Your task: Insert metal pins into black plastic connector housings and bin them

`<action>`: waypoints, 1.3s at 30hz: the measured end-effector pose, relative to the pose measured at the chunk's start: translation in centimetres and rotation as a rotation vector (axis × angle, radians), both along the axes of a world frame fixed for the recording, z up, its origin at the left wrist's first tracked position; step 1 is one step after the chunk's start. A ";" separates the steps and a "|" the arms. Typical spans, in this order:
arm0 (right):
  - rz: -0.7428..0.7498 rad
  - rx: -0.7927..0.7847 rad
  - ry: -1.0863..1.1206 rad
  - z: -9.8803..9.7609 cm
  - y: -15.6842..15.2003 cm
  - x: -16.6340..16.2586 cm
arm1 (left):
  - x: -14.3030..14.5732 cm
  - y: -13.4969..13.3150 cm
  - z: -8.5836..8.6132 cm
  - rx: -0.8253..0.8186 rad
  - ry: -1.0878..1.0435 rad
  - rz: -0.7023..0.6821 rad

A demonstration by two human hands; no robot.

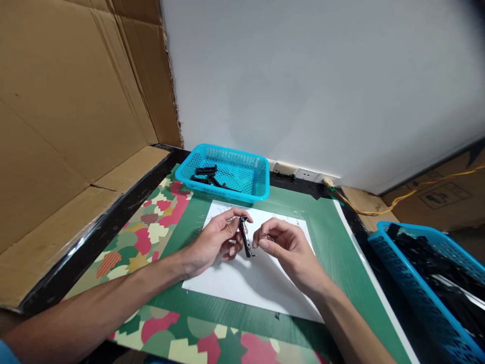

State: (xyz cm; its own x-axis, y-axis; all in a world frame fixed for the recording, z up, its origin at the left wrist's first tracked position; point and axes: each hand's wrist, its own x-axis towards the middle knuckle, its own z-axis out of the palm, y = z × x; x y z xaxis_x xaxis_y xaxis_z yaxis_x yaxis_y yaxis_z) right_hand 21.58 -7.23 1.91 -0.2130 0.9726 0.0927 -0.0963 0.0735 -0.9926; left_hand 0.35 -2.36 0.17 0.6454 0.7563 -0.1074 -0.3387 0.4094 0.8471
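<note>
My left hand [224, 233] grips a slim black plastic part [245, 237] near its upper end, thumb and fingers closed around it. Pale or shiny spots run along the part's length, and it stands nearly upright above a white paper sheet [235, 275]. Just to the right, my right hand [282, 240] has its thumb and fingertips pinched together, close to the part. Something small and thin seems to show at those fingertips, too small to name.
Behind my hands sits a blue plastic basket [261, 189] with several black parts [206, 172]. Another blue basket [382, 233], full of black pieces, stands at right. Yellow cable [397, 200] runs from a wall socket. Cardboard [76, 76] walls the left side; a green patterned mat [333, 237] covers the table.
</note>
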 end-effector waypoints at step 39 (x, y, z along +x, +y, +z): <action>0.042 0.337 -0.435 2.6 -1.8 -0.7 | -1.3 1.6 -0.6 0.221 -0.006 -0.004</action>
State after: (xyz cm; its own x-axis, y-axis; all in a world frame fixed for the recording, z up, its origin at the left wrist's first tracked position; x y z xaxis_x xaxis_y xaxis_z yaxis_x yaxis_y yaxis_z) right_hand 20.88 -9.04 4.51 -0.3395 0.8943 0.2916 0.3081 0.3987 -0.8638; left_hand -0.94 -0.79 -0.42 0.6482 0.7587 0.0646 -0.3427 0.2149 0.9145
